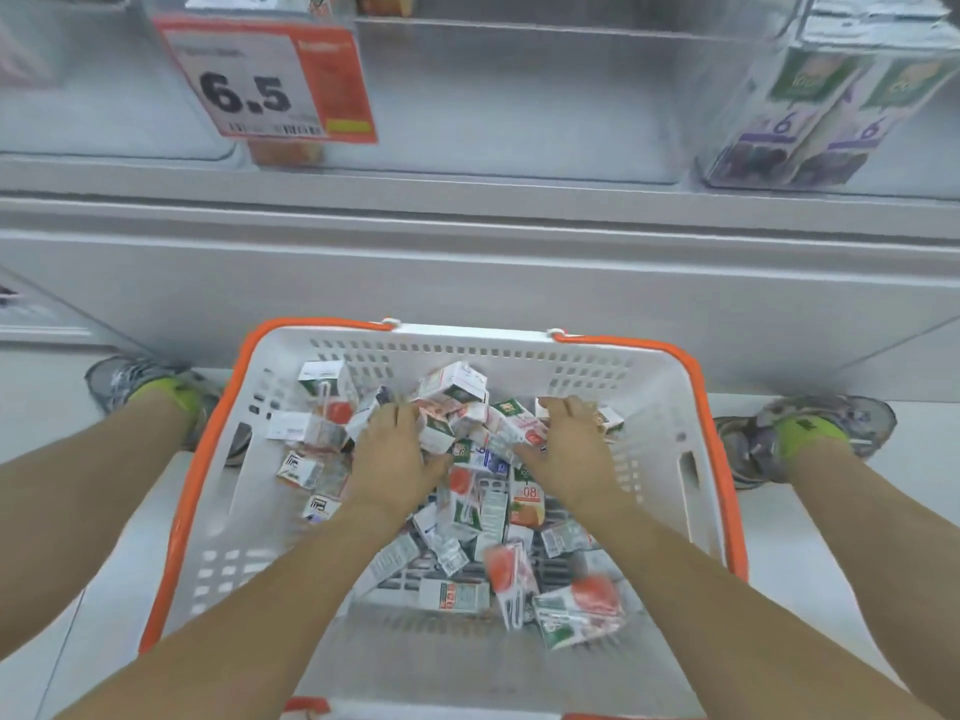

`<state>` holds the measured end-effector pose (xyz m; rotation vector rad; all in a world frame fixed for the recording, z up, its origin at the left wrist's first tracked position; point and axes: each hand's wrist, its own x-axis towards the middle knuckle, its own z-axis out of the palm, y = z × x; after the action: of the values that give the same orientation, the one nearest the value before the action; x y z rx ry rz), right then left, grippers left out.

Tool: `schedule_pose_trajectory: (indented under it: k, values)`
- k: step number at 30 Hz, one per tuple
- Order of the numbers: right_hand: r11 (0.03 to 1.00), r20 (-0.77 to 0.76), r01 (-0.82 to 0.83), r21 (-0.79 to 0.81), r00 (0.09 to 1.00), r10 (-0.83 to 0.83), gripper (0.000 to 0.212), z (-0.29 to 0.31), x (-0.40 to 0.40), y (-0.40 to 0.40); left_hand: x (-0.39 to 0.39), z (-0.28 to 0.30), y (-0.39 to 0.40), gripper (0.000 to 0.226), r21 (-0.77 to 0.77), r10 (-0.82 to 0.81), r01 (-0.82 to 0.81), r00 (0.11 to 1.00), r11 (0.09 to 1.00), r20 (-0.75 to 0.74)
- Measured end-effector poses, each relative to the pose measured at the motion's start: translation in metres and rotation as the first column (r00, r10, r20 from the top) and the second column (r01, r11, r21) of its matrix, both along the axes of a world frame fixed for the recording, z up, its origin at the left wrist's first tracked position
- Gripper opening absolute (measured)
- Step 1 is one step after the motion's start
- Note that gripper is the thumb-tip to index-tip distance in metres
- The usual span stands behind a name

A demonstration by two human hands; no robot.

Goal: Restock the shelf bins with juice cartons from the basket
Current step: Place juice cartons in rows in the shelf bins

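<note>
1. Head view, basket (691, 459): white perforated plastic with an orange rim, standing on the pale floor at 6 o'clock of the frame, between the person's two feet.
2. Juice cartons (511, 504): many small cartons heaped loose on the basket floor, lying at all angles; red-and-white and green-and-white printing, one face marked "80". The heap runs from the far wall at 12 o'clock of the basket to its 5 o'clock corner. The nearest cartons are blurred.
3. Left hand (397, 449): inside the basket, palm down on the heap at about 10 o'clock of the basket's centre. Fingers bent over the cartons, thumb out to the right. Whether it grips any carton cannot be told.
4. Right hand (569, 449): palm down on the heap at about 1 o'clock of the centre, near the left hand but apart from it. Fingers curled over cartons, thumb pointing left. A firm grip cannot be told.
5. Shelf (467, 200): grey ledge across 12 o'clock, above the basket.
6. Middle bin (519, 96): clear plastic, on the shelf at 12 o'clock; its contents cannot be made out.
7. Right bin (727, 148): clear, at 2 o'clock, holding upright green-and-purple cartons (810, 111) marked "6".
8. Price tag (270, 80): orange-framed, reading "6.5", at 11 o'clock, tilted, in front of an orange carton (285, 153).
9. Shoes (145, 387): grey with yellow-green socks, at 9 and 3 o'clock of the basket.
</note>
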<state>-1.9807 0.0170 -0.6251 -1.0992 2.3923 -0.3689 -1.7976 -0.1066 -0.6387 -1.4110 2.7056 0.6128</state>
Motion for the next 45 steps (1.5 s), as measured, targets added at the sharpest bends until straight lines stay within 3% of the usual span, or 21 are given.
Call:
schedule_pose_trajectory:
  k: [3, 6, 12, 17, 20, 23, 24, 27, 30, 34, 38, 42, 45]
  values:
    - [0.992, -0.211, -0.041, 0.123, 0.975, 0.067, 0.062, -0.013, 0.008, -0.011, -0.013, -0.007, 0.001, 0.072, -0.054, 0.054, -0.046, 0.988, 0.997, 0.146]
    - [0.989, -0.239, -0.021, 0.149, 0.969, 0.056, 0.065, -0.016, 0.013, -0.015, -0.023, -0.013, 0.005, 0.078, -0.098, 0.175, -0.159, 0.967, 0.982, 0.184]
    - [0.996, -0.020, 0.064, 0.058, 0.998, -0.063, 0.062, 0.010, 0.008, -0.009, -0.016, -0.005, 0.004, 0.063, 0.007, 0.279, -0.279, 0.960, 0.960, -0.025]
    - [0.990, 0.182, -0.020, 0.137, 0.983, -0.005, 0.068, 0.062, -0.003, -0.001, -0.001, 0.039, 0.005, 0.031, 0.359, 0.374, -0.280, 0.899, 0.890, -0.226]
    - [0.981, 0.231, -0.151, 0.120, 0.965, 0.121, 0.078, 0.110, -0.009, 0.003, 0.009, 0.070, -0.008, 0.027, 0.595, 0.391, -0.155, 0.873, 0.789, -0.292]
    - [0.969, 0.164, -0.246, 0.026, 0.957, 0.238, 0.080, 0.162, -0.016, 0.006, 0.021, 0.110, -0.023, 0.068, 0.810, 0.471, -0.004, 0.815, 0.586, -0.337]
    - [0.963, 0.118, -0.267, -0.026, 0.956, 0.268, 0.078, 0.181, -0.019, 0.007, 0.023, 0.125, -0.027, 0.077, 0.850, 0.488, 0.080, 0.789, 0.520, -0.373]
    - [0.928, 0.020, -0.293, -0.230, 0.952, 0.306, 0.071, 0.231, -0.024, 0.011, 0.019, 0.182, -0.034, 0.067, 0.869, 0.513, 0.294, 0.713, 0.399, -0.477]
    - [0.847, 0.045, -0.185, -0.498, 0.970, 0.239, 0.058, 0.262, -0.022, 0.015, 0.008, 0.238, -0.036, 0.074, 0.864, 0.602, 0.393, 0.621, 0.315, -0.502]
    - [0.618, 0.355, 0.226, -0.753, 0.931, 0.092, 0.049, 0.274, 0.000, 0.009, -0.006, 0.288, -0.029, 0.047, 0.890, 0.672, 0.333, 0.585, 0.312, -0.454]
    - [0.494, 0.610, 0.510, -0.704, 0.790, 0.055, 0.048, 0.265, 0.024, -0.010, -0.018, 0.292, -0.021, 0.044, 0.908, 0.693, 0.254, 0.587, 0.334, -0.419]
    - [0.541, 0.687, 0.525, -0.657, 0.713, 0.141, 0.050, 0.259, 0.041, -0.021, -0.029, 0.284, -0.022, 0.052, 0.869, 0.679, 0.277, 0.544, 0.409, -0.493]
    - [0.543, 0.742, 0.560, -0.626, 0.642, 0.194, 0.046, 0.259, 0.044, -0.025, -0.039, 0.288, -0.030, 0.043, 0.829, 0.663, 0.297, 0.500, 0.473, -0.557]
